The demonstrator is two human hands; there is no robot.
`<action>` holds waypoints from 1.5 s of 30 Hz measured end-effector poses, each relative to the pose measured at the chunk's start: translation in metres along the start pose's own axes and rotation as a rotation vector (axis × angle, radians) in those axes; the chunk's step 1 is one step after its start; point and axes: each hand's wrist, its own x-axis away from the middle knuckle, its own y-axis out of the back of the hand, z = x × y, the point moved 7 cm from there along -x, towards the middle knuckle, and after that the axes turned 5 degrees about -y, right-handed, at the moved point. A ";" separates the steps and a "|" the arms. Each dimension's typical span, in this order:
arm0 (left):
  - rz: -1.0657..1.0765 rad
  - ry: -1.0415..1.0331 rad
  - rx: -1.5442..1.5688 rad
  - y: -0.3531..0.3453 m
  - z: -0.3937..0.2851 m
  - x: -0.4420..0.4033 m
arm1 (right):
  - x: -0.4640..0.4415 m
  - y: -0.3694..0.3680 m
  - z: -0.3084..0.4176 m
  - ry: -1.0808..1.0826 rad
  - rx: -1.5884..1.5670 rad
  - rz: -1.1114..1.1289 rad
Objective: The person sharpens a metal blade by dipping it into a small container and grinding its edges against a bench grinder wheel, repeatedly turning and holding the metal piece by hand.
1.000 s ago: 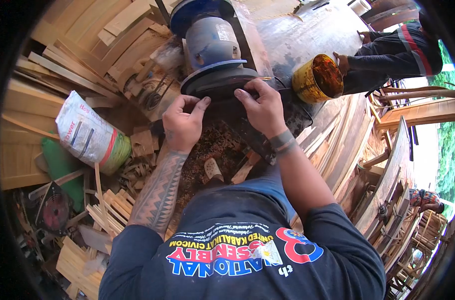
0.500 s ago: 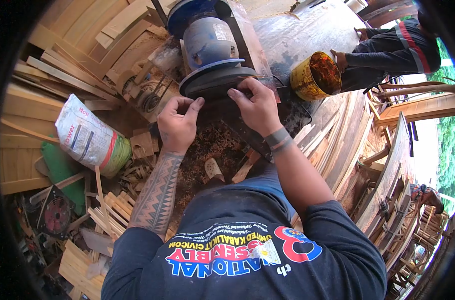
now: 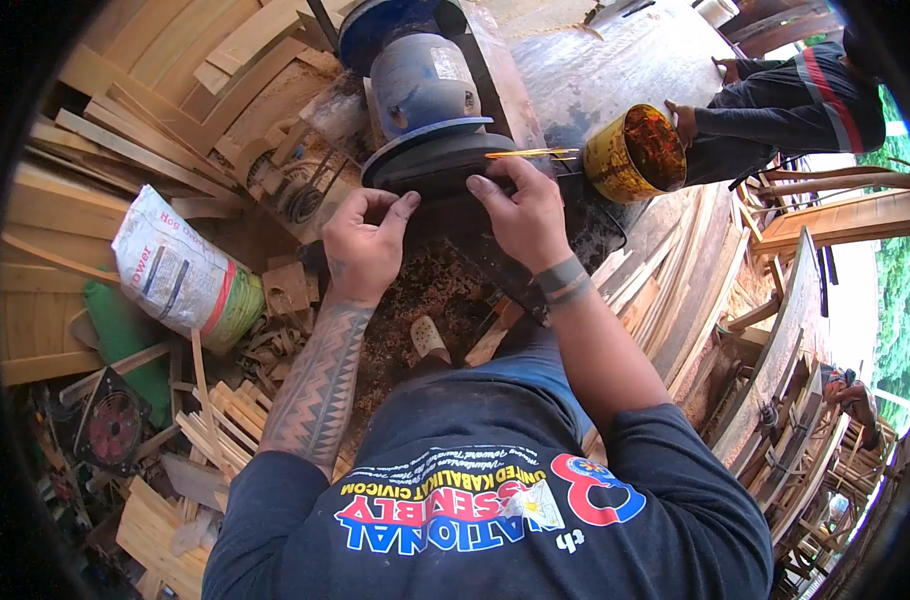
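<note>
A blue grinding machine (image 3: 425, 85) with a dark round wheel (image 3: 440, 165) stands at the top centre. My left hand (image 3: 363, 235) is closed at the wheel's near left edge, thumb against curled fingers, and a dark piece too unclear to name seems to run between my hands. On the wheel's right side my right hand (image 3: 525, 210) pinches the same dark area. Orange sparks (image 3: 535, 154) streak rightward just above my right fingers, toward a yellow bucket (image 3: 605, 160) with a rusty orange inside.
Another person (image 3: 775, 105) at the upper right has a hand by the bucket and one on the metal-topped table (image 3: 625, 60). A white sack (image 3: 175, 265), a fan (image 3: 110, 425) and stacked wood strips (image 3: 140, 150) lie left. Long boards (image 3: 695, 270) lie right.
My hands shifted slightly left, then back right along the wheel. The orange spark streak is now longer and brighter than before.
</note>
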 end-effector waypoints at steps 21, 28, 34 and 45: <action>0.054 -0.071 -0.018 -0.051 -0.026 -0.004 | -0.013 0.044 -0.034 -0.046 -0.020 -0.076; 0.023 -0.058 -0.047 -0.030 -0.020 -0.002 | -0.010 0.026 -0.026 -0.039 -0.032 -0.036; 0.004 -0.030 -0.033 -0.015 -0.015 0.001 | -0.006 0.016 -0.008 -0.012 -0.010 -0.020; -0.036 -0.045 -0.045 0.002 -0.004 0.002 | -0.003 0.001 0.001 0.018 0.007 0.018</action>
